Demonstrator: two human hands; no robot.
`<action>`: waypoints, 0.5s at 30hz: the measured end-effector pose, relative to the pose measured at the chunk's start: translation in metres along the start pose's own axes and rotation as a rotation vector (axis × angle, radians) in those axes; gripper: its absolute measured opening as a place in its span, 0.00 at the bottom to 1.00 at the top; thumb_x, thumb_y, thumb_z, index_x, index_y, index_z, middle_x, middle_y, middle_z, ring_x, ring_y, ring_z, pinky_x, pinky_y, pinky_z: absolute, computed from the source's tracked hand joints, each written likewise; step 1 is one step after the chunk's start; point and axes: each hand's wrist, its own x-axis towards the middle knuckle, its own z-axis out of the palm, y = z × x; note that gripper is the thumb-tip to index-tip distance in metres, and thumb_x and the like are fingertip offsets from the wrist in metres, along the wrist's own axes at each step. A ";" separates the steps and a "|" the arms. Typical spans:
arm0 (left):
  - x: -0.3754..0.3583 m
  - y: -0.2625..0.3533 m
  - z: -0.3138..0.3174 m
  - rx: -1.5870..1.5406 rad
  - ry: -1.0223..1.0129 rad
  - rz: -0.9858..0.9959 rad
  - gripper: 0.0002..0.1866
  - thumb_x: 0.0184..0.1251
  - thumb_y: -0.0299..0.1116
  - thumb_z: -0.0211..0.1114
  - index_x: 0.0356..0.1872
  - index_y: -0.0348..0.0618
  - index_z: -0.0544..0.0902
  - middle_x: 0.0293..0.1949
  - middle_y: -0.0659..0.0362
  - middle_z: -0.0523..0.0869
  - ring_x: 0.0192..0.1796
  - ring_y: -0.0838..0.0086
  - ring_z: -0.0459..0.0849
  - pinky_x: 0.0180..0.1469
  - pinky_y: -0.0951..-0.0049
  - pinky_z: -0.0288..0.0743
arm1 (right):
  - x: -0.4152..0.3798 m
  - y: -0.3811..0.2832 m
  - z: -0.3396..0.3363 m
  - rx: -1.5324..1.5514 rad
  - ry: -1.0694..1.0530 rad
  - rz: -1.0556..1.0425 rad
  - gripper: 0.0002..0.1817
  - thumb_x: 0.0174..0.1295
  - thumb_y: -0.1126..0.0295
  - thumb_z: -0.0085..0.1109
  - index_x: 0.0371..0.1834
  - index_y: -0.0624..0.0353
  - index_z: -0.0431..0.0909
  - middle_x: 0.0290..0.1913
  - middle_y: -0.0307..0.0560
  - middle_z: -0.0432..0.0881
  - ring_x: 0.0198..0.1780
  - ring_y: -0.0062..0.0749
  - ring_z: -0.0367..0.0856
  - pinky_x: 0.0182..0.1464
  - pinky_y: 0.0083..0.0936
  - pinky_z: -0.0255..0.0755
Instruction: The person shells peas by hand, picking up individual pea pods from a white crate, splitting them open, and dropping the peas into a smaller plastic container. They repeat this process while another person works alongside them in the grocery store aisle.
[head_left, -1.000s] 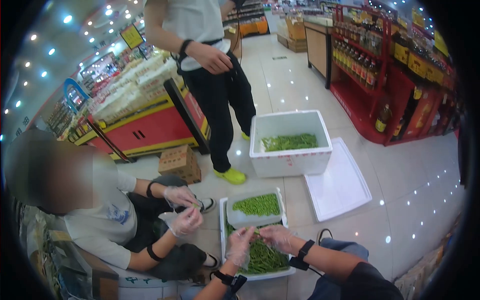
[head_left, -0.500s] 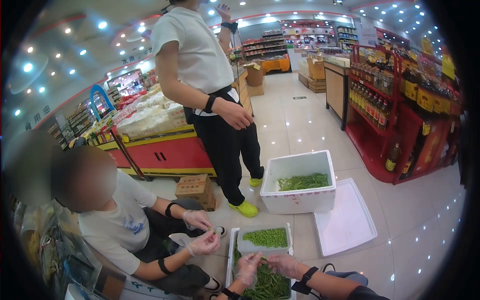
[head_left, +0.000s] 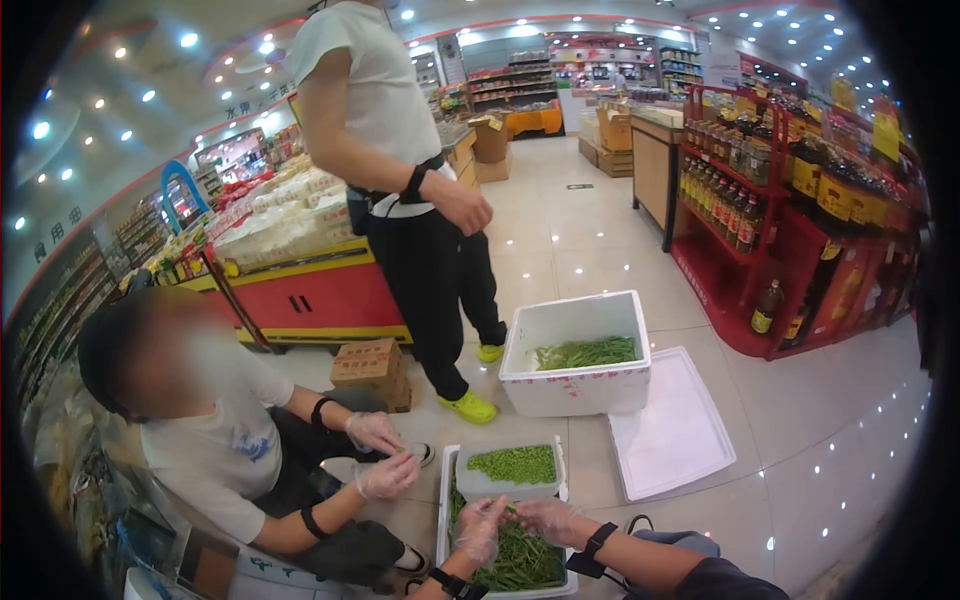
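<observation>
My left hand (head_left: 481, 530) and my right hand (head_left: 549, 521), both in clear plastic gloves, meet over a low white foam box (head_left: 444, 505). Their fingertips are pinched on a small green pea pod (head_left: 511, 509), mostly covered by the fingers. Below them, a heap of green pods (head_left: 525, 562) fills the near part of the box. Just beyond my fingers, a translucent plastic container (head_left: 478, 488) rests at the box's far end and holds many shelled green peas (head_left: 515, 464).
A seated co-worker (head_left: 215, 450) at left pinches something small in gloved hands. Another person (head_left: 385, 130) stands ahead. A taller foam box (head_left: 575, 393) holds more pods, beside its white lid (head_left: 672, 425). A cardboard box (head_left: 368, 372) and red bottle racks (head_left: 735, 290) stand farther off.
My view has turned slightly, so the scene sits farther left and higher. My hands stay together on the pod. The standing person's raised hand has left the view.
</observation>
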 end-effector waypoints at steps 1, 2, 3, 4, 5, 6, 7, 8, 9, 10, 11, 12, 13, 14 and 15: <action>0.000 -0.001 0.000 -0.005 0.001 -0.010 0.15 0.72 0.39 0.71 0.43 0.34 0.86 0.32 0.59 0.89 0.32 0.80 0.84 0.38 0.78 0.73 | 0.001 0.004 0.001 -0.002 -0.011 0.020 0.20 0.70 0.59 0.67 0.57 0.60 0.79 0.47 0.38 0.84 0.43 0.23 0.79 0.45 0.23 0.73; 0.000 -0.005 -0.002 -0.010 0.001 -0.019 0.15 0.72 0.39 0.71 0.43 0.34 0.86 0.32 0.60 0.88 0.32 0.80 0.83 0.38 0.78 0.73 | 0.001 0.004 -0.001 0.002 -0.026 -0.003 0.20 0.70 0.59 0.67 0.57 0.60 0.79 0.47 0.38 0.84 0.42 0.23 0.79 0.44 0.23 0.73; 0.002 -0.007 -0.002 -0.007 0.000 -0.023 0.16 0.72 0.40 0.71 0.45 0.34 0.85 0.31 0.61 0.88 0.31 0.81 0.81 0.38 0.78 0.72 | 0.003 0.003 -0.002 0.007 -0.037 -0.037 0.19 0.70 0.60 0.66 0.56 0.60 0.80 0.47 0.38 0.84 0.42 0.22 0.78 0.44 0.22 0.73; 0.002 -0.010 -0.003 -0.006 0.003 -0.030 0.16 0.72 0.40 0.71 0.45 0.34 0.85 0.31 0.61 0.88 0.31 0.81 0.81 0.38 0.78 0.72 | 0.004 0.004 -0.002 0.012 -0.037 -0.031 0.19 0.70 0.60 0.66 0.56 0.60 0.80 0.47 0.38 0.84 0.42 0.22 0.78 0.44 0.22 0.73; 0.002 -0.007 -0.002 0.005 0.002 -0.015 0.16 0.72 0.40 0.71 0.44 0.34 0.85 0.32 0.61 0.87 0.32 0.80 0.82 0.38 0.78 0.72 | 0.003 0.001 0.001 0.008 0.005 0.004 0.17 0.70 0.61 0.66 0.55 0.60 0.80 0.47 0.38 0.84 0.41 0.22 0.78 0.43 0.22 0.73; 0.001 -0.005 -0.001 0.018 -0.001 -0.006 0.16 0.71 0.41 0.71 0.44 0.35 0.85 0.32 0.61 0.87 0.32 0.80 0.83 0.38 0.77 0.73 | 0.001 -0.002 0.004 0.009 0.050 0.043 0.15 0.70 0.62 0.65 0.53 0.59 0.81 0.46 0.39 0.84 0.41 0.22 0.78 0.42 0.22 0.73; 0.001 -0.004 -0.002 0.029 0.000 -0.038 0.16 0.71 0.41 0.71 0.44 0.35 0.85 0.32 0.61 0.87 0.32 0.80 0.83 0.38 0.77 0.73 | -0.002 -0.003 0.005 -0.061 0.020 -0.042 0.14 0.71 0.62 0.65 0.52 0.59 0.81 0.46 0.38 0.84 0.40 0.21 0.78 0.42 0.21 0.73; 0.000 -0.005 -0.003 0.015 0.001 -0.008 0.16 0.71 0.41 0.72 0.42 0.36 0.84 0.32 0.61 0.87 0.32 0.79 0.83 0.38 0.77 0.73 | -0.005 0.001 0.006 -0.118 -0.005 -0.115 0.13 0.71 0.62 0.64 0.51 0.59 0.82 0.45 0.38 0.84 0.40 0.21 0.78 0.41 0.20 0.72; -0.002 -0.004 -0.001 0.002 -0.002 0.019 0.16 0.70 0.42 0.73 0.41 0.37 0.84 0.32 0.61 0.87 0.32 0.79 0.84 0.38 0.76 0.74 | -0.004 0.005 0.005 -0.100 -0.028 -0.099 0.12 0.71 0.62 0.64 0.48 0.58 0.82 0.44 0.37 0.83 0.39 0.21 0.78 0.41 0.21 0.72; -0.005 0.002 0.002 0.056 0.022 -0.006 0.16 0.68 0.42 0.74 0.38 0.39 0.83 0.31 0.61 0.86 0.32 0.78 0.85 0.38 0.76 0.74 | -0.001 0.005 0.004 -0.083 -0.050 -0.093 0.11 0.71 0.62 0.64 0.46 0.58 0.82 0.43 0.37 0.83 0.39 0.20 0.78 0.40 0.21 0.72; -0.006 0.003 0.003 0.046 0.012 0.012 0.15 0.69 0.41 0.73 0.38 0.38 0.83 0.30 0.60 0.86 0.30 0.77 0.85 0.37 0.75 0.74 | -0.001 0.009 0.004 -0.036 -0.035 -0.079 0.11 0.71 0.62 0.64 0.45 0.58 0.82 0.43 0.38 0.83 0.39 0.21 0.78 0.40 0.22 0.72; -0.003 -0.002 0.003 0.019 -0.008 0.039 0.14 0.70 0.40 0.73 0.38 0.38 0.83 0.30 0.61 0.86 0.30 0.78 0.84 0.35 0.76 0.73 | -0.003 0.007 0.007 0.001 -0.024 -0.071 0.11 0.70 0.62 0.64 0.44 0.58 0.81 0.42 0.39 0.83 0.38 0.21 0.78 0.39 0.23 0.72; 0.000 -0.005 0.002 0.030 0.013 0.040 0.14 0.71 0.40 0.72 0.37 0.38 0.83 0.29 0.61 0.86 0.29 0.78 0.84 0.34 0.76 0.73 | -0.006 0.004 0.009 0.021 -0.011 -0.056 0.11 0.70 0.62 0.64 0.44 0.58 0.81 0.42 0.39 0.83 0.38 0.21 0.78 0.39 0.23 0.72; 0.000 -0.007 0.002 0.038 0.038 0.041 0.14 0.71 0.39 0.72 0.37 0.38 0.83 0.29 0.61 0.86 0.29 0.79 0.83 0.34 0.77 0.72 | -0.015 -0.001 0.016 0.031 0.023 -0.024 0.12 0.70 0.61 0.65 0.46 0.58 0.80 0.43 0.40 0.83 0.38 0.23 0.79 0.39 0.23 0.73; 0.001 -0.004 0.003 0.041 0.036 0.025 0.14 0.71 0.39 0.72 0.37 0.38 0.83 0.29 0.61 0.86 0.29 0.79 0.83 0.34 0.77 0.72 | -0.019 -0.009 0.020 0.033 0.053 -0.001 0.13 0.70 0.61 0.65 0.48 0.59 0.79 0.44 0.41 0.83 0.38 0.24 0.80 0.38 0.24 0.73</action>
